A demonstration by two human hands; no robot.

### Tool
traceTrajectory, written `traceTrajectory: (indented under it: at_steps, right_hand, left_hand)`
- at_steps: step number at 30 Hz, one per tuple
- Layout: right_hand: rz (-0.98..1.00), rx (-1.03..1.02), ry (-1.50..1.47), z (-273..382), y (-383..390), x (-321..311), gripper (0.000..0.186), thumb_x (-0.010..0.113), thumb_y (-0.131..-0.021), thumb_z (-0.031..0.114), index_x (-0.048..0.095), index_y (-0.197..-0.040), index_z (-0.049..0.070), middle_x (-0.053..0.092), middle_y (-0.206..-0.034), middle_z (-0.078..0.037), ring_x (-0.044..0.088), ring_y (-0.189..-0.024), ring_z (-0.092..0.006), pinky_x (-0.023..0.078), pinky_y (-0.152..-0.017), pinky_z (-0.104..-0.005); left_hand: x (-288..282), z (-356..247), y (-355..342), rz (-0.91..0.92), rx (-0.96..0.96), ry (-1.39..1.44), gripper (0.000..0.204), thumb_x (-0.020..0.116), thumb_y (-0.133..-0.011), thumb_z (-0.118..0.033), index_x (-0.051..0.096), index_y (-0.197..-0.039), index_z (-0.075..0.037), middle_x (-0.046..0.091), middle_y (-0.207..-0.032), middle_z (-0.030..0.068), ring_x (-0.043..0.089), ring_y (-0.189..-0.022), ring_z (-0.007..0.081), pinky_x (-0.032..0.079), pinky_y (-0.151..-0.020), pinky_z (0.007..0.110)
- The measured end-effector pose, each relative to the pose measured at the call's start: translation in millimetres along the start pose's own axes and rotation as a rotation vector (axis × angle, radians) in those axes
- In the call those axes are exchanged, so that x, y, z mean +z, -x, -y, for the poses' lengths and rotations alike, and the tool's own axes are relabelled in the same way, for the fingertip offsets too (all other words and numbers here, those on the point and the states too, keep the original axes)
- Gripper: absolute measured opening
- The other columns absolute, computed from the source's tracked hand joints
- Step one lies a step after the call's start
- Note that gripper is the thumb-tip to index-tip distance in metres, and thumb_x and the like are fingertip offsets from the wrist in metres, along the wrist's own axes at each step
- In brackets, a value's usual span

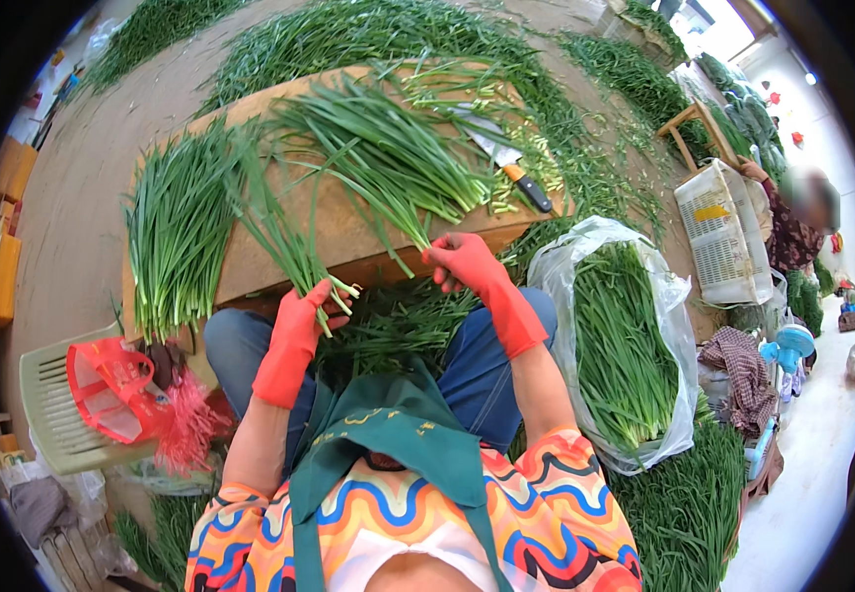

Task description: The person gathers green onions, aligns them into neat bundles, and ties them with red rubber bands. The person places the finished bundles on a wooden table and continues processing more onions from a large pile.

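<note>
Both my hands wear red rubber gloves. My left hand (296, 324) is closed around a thin bunch of garlic chives (287, 242), pale stem ends toward me and leaves reaching away over the wooden table (338, 237). With its fingertips, my right hand (469, 266) pinches the stem ends of a few chives (409, 225) at the table's near edge. Beyond it lies a loose heap of chives (388, 138). A neater pile of chives (176, 232) rests on the table's left side. On the right, a knife (526, 183) with a black and orange handle lies among cut stem ends.
To my right stands a clear plastic bag (684, 355) full of chives. At left, a red bag (111, 390) lies on a pale green plastic stool (47, 385). More chives (378, 39) cover the floor behind the table. Another person (792, 222) holds a white crate (728, 237) at far right.
</note>
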State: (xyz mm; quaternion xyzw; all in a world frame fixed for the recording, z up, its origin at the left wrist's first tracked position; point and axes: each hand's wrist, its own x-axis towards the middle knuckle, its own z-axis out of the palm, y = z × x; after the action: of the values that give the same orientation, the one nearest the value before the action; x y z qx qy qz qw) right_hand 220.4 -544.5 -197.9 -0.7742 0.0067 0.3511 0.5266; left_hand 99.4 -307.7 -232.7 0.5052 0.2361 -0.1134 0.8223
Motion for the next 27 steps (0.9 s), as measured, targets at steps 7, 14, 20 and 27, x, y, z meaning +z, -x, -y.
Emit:
traceTrajectory:
  at_steps: [7, 14, 20, 27]
  right_hand:
    - [0.06, 0.008, -0.103, -24.9, 28.5, 22.8, 0.023, 0.057, -0.08, 0.026, 0.056, -0.075, 0.004, 0.055, -0.054, -0.002, 0.052, -0.041, -0.0095, 0.038, -0.038, -0.0211]
    - [0.116, -0.016, -0.149, -23.1, 47.9, 52.5, 0.019, 0.06, -0.077, 0.021, 0.056, -0.075, 0.002, 0.055, -0.055, -0.004, 0.052, -0.044, -0.0097, 0.04, -0.039, -0.0218]
    - [0.282, 0.056, -0.041, -27.1, 52.4, 82.2, 0.022, 0.062, -0.075, 0.024, 0.054, -0.08, 0.004, 0.057, -0.06, -0.003, 0.052, -0.044, -0.0092, 0.038, -0.04, -0.0203]
    - [0.146, -0.017, -0.335, -33.6, 35.4, 80.3, 0.021, 0.061, -0.078, 0.027, 0.055, -0.079, 0.007, 0.05, -0.054, 0.001, 0.041, -0.04, -0.0062, 0.031, -0.036, -0.0207]
  left_hand:
    - [3.0, -4.1, 17.3, -0.136, -0.014, -0.169, 0.025, 0.06, -0.08, -0.027, 0.054, -0.078, -0.003, 0.054, -0.065, 0.0048, 0.059, -0.068, 0.0169, 0.052, -0.053, 0.034]
    - [11.0, 1.2, 22.1, 0.009, -0.078, 0.035, 0.028, 0.059, -0.08, -0.018, 0.055, -0.101, 0.0, 0.06, -0.092, 0.0109, 0.06, -0.082, 0.0222, 0.051, -0.069, 0.036]
    - [30.6, 24.0, 4.5, 0.18, -0.134, 0.195, 0.028, 0.055, -0.083, -0.018, 0.053, -0.104, 0.0, 0.059, -0.097, 0.0114, 0.058, -0.084, 0.0212, 0.049, -0.071, 0.035]
    - [35.1, 35.4, 5.2, 0.148, -0.121, 0.305, 0.031, 0.056, -0.083, -0.023, 0.053, -0.104, -0.001, 0.058, -0.095, 0.0076, 0.057, -0.083, 0.0205, 0.048, -0.069, 0.037]
